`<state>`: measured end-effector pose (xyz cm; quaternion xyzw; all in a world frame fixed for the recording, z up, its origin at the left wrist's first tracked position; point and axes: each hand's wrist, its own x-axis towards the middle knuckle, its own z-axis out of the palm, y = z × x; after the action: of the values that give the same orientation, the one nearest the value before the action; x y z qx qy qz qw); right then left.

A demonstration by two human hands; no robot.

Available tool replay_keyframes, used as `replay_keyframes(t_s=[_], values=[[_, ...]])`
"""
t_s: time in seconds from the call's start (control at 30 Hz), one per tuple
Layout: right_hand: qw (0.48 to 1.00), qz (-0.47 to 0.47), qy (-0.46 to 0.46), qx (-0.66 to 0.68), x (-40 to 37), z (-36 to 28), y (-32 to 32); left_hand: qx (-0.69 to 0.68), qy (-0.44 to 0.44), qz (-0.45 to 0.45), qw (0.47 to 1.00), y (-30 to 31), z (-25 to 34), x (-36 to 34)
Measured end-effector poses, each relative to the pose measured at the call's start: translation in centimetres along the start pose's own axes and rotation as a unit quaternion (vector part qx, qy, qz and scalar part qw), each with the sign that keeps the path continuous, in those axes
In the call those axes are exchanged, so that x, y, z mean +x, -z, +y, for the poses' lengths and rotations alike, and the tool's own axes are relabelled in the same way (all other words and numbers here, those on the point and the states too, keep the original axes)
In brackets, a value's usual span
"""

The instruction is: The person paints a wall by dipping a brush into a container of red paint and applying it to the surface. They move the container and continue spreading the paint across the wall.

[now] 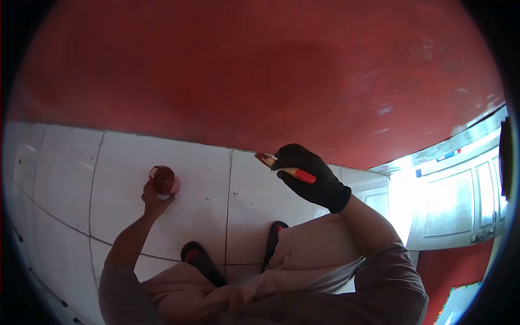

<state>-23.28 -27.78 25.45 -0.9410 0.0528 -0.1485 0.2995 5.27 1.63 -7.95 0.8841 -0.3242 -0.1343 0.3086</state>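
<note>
Paintbrush (287, 170) gripped in right hand (315, 183) fingers (293, 156); left hand (153, 200) clasps paint cup (164, 180).

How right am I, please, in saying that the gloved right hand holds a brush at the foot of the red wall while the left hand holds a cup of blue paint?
Nearly: the head view shows red paint in the cup, not blue. The right hand holds a brush at the foot of the red wall, and the left hand the cup.
</note>
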Motion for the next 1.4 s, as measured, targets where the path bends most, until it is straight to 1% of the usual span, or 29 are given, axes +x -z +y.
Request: replay_keyframes(t_s=[0.07,0.13,0.17,0.23,0.37,0.43,0.57,0.63,0.77,0.83,0.97,1.03,1.07,1.13,1.17,1.23,1.27,1.33,1.37,1.4], values=[[1.000,0.018,-0.022,0.001,0.5,-0.4,0.4,-0.002,-0.001,-0.008,1.000,0.0,0.0,0.1],[0.999,0.053,0.013,-0.001,0.5,-0.1,0.6,-0.028,-0.017,0.001,0.999,0.1,0.0,0.1],[0.998,0.057,0.013,-0.002,0.5,0.0,0.7,-0.026,-0.021,0.001,0.999,0.2,0.1,0.1],[0.998,0.062,0.013,0.005,0.4,0.2,0.7,-0.028,-0.007,-0.028,0.999,0.6,0.3,0.2],[0.998,0.058,0.008,0.013,0.2,0.2,0.8,0.000,0.000,-0.033,0.999,0.7,0.6,0.2],[0.998,0.068,-0.004,-0.001,0.2,-0.1,0.9,0.009,-0.025,0.026,0.999,0.5,0.7,0.1],[0.994,0.104,0.010,-0.016,0.1,0.2,0.9,-0.008,-0.019,0.035,0.999,0.8,1.1,0.2],[0.994,0.106,-0.028,-0.018,0.0,0.1,1.1,-0.006,-0.001,-0.041,0.999,0.5,-0.1,0.5],[0.990,0.132,-0.046,-0.020,0.1,-0.3,1.2,-0.002,0.004,-0.017,1.000,-0.1,-0.8,0.3],[0.988,0.129,-0.078,-0.023,0.1,-0.5,1.3,0.001,0.020,-0.056,0.998,0.0,-0.9,0.6],[0.989,0.114,-0.097,-0.007,0.0,-0.8,1.6,0.008,0.007,-0.037,0.999,-0.5,-1.3,0.6],[0.984,0.132,-0.116,-0.010,0.0,-0.6,1.6,0.016,0.026,-0.074,0.997,0.1,-0.7,0.7],[0.984,0.135,-0.115,-0.011,0.1,-0.5,1.6,0.016,0.023,-0.073,0.997,0.4,-0.2,0.5],[0.977,0.198,-0.079,0.021,0.2,-0.3,1.7,0.025,0.042,-0.069,0.996,0.7,0.7,0.4],[0.976,0.201,-0.081,0.019,0.1,-0.1,1.8,0.025,0.039,-0.070,0.996,0.6,0.4,0.5],[0.930,0.271,-0.179,0.169,-0.2,0.3,2.1,0.006,0.039,-0.078,0.996,0.4,-0.2,0.7],[0.930,0.273,-0.179,0.169,-0.2,0.4,2.4,0.006,0.038,-0.078,0.996,0.4,-0.1,0.7],[0.875,0.341,-0.132,0.317,0.0,0.6,3.3,0.009,0.028,-0.073,0.997,0.7,0.2,0.5],[0.875,0.365,-0.131,0.290,0.1,0.4,3.6,0.010,0.027,-0.073,0.997,0.8,0.4,0.4],[0.874,0.366,-0.131,0.290,0.1,0.7,3.7,0.019,0.027,-0.069,0.997,0.8,0.5,0.4]])
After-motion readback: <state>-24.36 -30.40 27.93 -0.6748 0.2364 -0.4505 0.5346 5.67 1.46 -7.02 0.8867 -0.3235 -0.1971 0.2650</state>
